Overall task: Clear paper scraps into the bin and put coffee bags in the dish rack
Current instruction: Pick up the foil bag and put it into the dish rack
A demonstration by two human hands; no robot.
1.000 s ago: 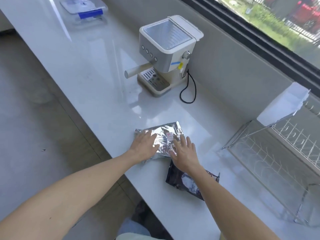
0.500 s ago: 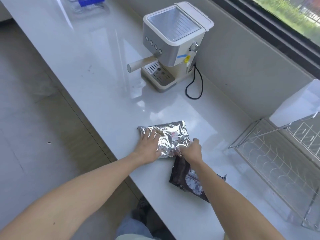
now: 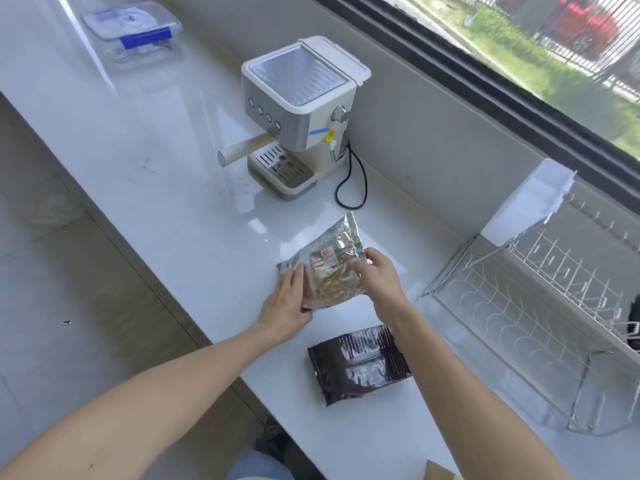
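- Head view, the held bag: the silver foil coffee bag [image 3: 329,268] is between both hands on the white worktop [image 3: 166,188]. The left hand [image 3: 287,306] clamps its near-left corner, thumb tucked under the edge, and the right hand [image 3: 377,275] pinches its right edge near the top. The far end looks tipped up off the surface; whether the near end touches the worktop I cannot tell.
- Head view, its axis: the bag's long axis runs from near-left to far-right, pointing roughly toward the coffee machine [image 3: 298,116] and its black cord [image 3: 353,181], not toward the rack.
- Head view, the goal: the wire dish rack [image 3: 540,306] stands well apart to the right of the bag, with bare worktop between. The right hand is the nearer one to it, so I judge the coming move to be a carry rightward, probably led by that hand, with the bag turned so that it slips between the rack's wires.
- Head view, the other bag: a dark coffee bag [image 3: 360,363] lies flat near the front edge, under the right forearm and untouched, nearer the person than the silver one.
- Head view, the rest: no paper scraps or bin show clearly; a clear lidded container [image 3: 131,32] sits far off at the back left.
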